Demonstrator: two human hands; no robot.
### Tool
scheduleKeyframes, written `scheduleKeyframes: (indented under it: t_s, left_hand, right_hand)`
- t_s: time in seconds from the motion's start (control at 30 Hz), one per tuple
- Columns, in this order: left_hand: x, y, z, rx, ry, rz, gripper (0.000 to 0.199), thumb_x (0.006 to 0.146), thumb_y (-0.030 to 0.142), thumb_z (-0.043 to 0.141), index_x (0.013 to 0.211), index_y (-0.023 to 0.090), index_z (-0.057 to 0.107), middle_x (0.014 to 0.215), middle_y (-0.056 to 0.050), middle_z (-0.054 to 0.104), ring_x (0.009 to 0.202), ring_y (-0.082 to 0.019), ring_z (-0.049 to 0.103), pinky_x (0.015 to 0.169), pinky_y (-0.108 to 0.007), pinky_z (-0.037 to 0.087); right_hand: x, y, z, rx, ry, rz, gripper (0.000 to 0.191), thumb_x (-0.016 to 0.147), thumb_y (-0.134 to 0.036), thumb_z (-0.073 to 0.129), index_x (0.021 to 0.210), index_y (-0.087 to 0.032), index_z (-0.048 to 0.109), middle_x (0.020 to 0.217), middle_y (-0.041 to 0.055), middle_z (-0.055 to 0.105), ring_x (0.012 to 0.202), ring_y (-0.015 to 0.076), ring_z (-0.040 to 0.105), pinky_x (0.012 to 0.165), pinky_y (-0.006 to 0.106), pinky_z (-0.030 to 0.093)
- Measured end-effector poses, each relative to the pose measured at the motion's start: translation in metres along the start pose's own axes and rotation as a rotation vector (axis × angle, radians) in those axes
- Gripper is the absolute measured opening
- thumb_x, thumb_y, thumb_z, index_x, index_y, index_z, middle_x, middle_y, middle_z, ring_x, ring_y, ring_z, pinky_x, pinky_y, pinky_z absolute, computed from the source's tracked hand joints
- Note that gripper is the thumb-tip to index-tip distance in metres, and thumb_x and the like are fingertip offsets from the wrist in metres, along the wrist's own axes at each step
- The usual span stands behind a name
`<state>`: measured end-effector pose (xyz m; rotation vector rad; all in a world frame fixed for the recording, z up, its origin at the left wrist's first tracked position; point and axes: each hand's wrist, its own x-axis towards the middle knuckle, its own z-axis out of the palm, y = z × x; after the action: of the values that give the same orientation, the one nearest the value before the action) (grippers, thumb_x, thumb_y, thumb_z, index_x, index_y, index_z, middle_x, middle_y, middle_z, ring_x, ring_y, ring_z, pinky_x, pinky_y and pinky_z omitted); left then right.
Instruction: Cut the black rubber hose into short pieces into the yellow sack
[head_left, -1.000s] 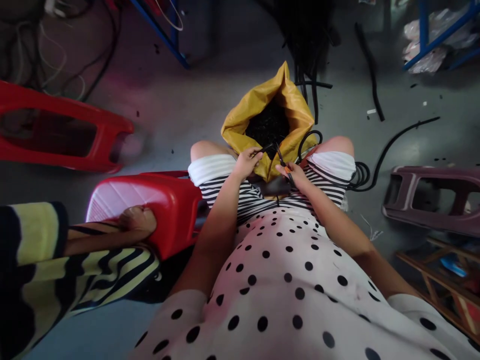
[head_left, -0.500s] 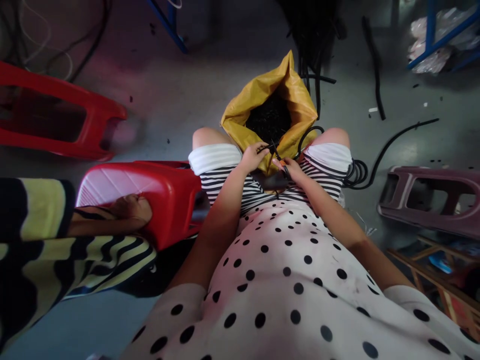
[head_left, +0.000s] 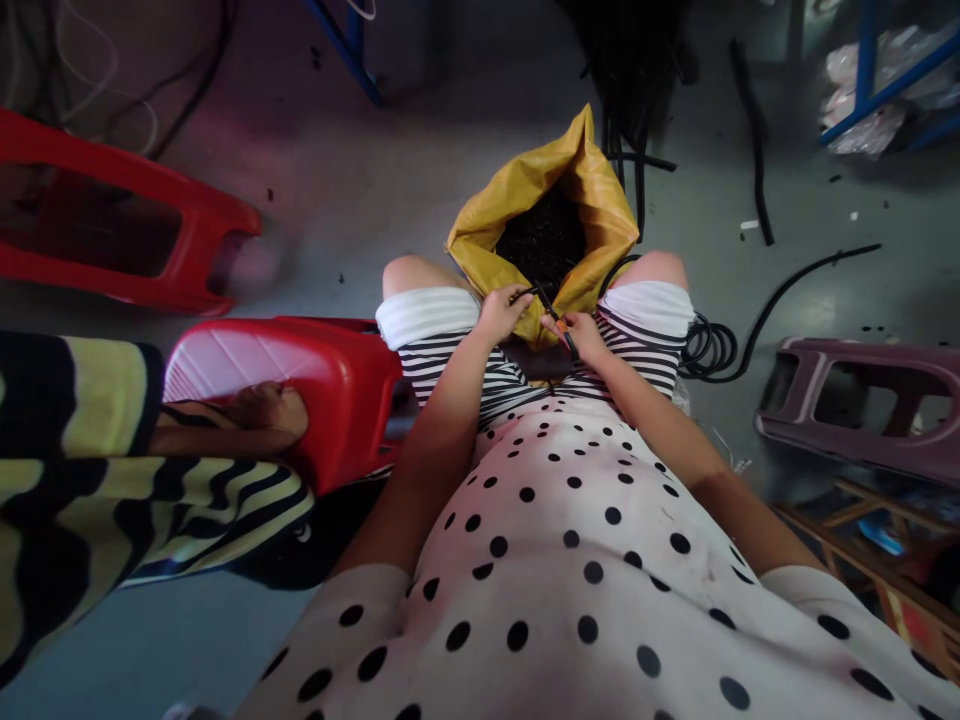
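Note:
Between my knees stands a yellow sack (head_left: 487,220), its mouth spread wide and small black pieces (head_left: 541,240) inside. My left hand (head_left: 504,312) pinches a thin black tube (head_left: 523,293) over the sack's near edge. Just to the right, my right hand (head_left: 581,335) is closed around scissors (head_left: 561,322) with orange on the handle. The dark blades point up and left, meeting or nearly meeting the tube's end. More black tubing passes by my right knee to a coil (head_left: 709,345) on the floor.
At the left, a person's foot rests on a red stool (head_left: 330,400); another red stool (head_left: 202,220) lies beyond. A purple-brown stool (head_left: 802,400) is at the right. Black tubes (head_left: 754,150) lie on the floor past the sack, near blue metal legs (head_left: 866,60).
The scissors' blades look closer together than before. The whole view has shifted slightly, while both hands stay in nearly the same place over the sack's edge.

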<state>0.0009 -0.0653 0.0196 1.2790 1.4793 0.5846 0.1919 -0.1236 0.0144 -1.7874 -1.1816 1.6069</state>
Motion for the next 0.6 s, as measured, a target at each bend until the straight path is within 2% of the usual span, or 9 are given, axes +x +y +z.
scheduleKeyframes:
  t_s: [0.13,0.2,0.4,0.6]
  left_hand:
    - [-0.001,-0.005,0.001,-0.005,0.122,0.065,0.011,0.09,0.018,0.073,0.101,0.018,0.071,0.099,-0.008,0.077,0.102,-0.024,0.071,0.101,-0.036,0.055]
    - [-0.003,-0.006,0.0,0.003,0.154,0.067,0.011,0.091,0.016,0.072,0.101,0.02,0.069,0.105,-0.009,0.078,0.109,-0.025,0.071,0.106,-0.037,0.054]
    - [-0.007,-0.01,-0.003,0.037,0.156,0.061,0.008,0.094,0.015,0.07,0.099,0.019,0.067,0.107,-0.009,0.078,0.107,-0.024,0.072,0.104,-0.034,0.053]
    - [-0.001,-0.019,-0.006,0.031,0.234,0.087,0.01,0.099,0.02,0.065,0.108,0.016,0.069,0.104,-0.009,0.078,0.098,-0.022,0.072,0.096,-0.032,0.055]
  right_hand:
    - [0.001,-0.006,0.0,0.094,0.068,0.017,0.073,0.069,-0.086,0.086,0.069,-0.027,0.043,0.052,-0.0024,0.047,0.045,0.0146,0.046,0.043,0.03,0.033]
    - [0.002,-0.008,0.0,0.13,0.079,0.018,0.075,0.067,-0.086,0.087,0.068,-0.028,0.041,0.051,-0.003,0.046,0.044,0.0143,0.046,0.042,0.031,0.032]
    - [0.009,-0.008,0.001,0.154,0.122,0.037,0.071,0.07,-0.084,0.088,0.071,-0.028,0.043,0.051,-0.0027,0.046,0.046,0.0154,0.046,0.043,0.031,0.032]
    - [0.018,0.004,0.001,0.174,-0.004,0.02,0.074,0.07,-0.092,0.079,0.08,-0.026,0.048,0.063,-0.0041,0.051,0.059,0.0145,0.049,0.053,0.028,0.039]
